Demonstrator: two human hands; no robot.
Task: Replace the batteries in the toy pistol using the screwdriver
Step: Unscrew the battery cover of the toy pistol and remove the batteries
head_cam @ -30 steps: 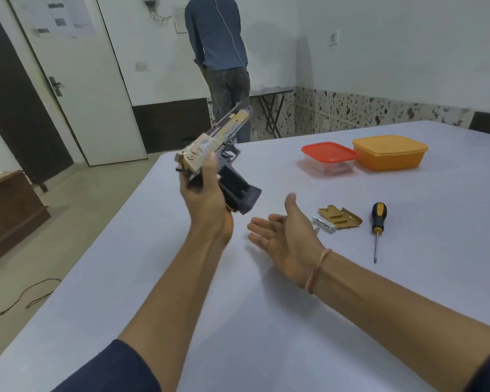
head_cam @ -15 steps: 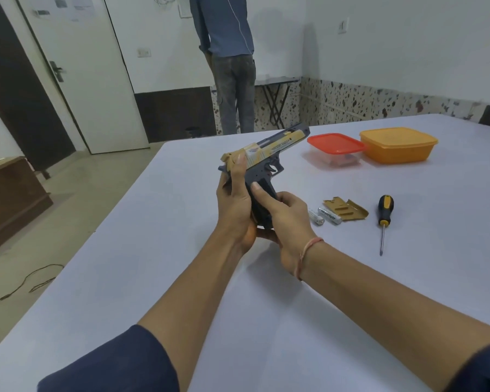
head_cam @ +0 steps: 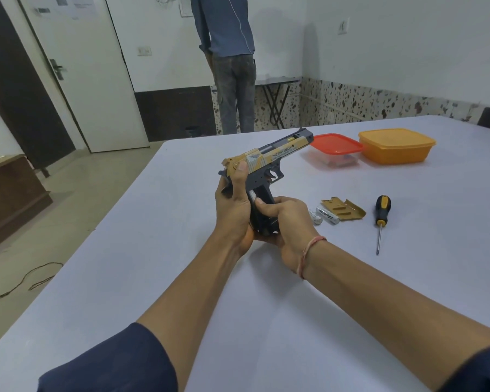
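While our left hand (head_cam: 232, 210) grips the toy pistol (head_cam: 269, 158) and our right hand (head_cam: 292, 222) clasps its handle, the uncovered battery (head_cam: 251, 194) under our thumb may pop out.

R hand (head_cam: 290, 222), open & apart 1 s ago, now grips toy pistol (head_cam: 269, 157) handle beside L hand (head_cam: 232, 213); pistol lower, upright.

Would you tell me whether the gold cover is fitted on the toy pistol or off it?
Off. The gold cover lies on the table beside two loose batteries, apart from the toy pistol.
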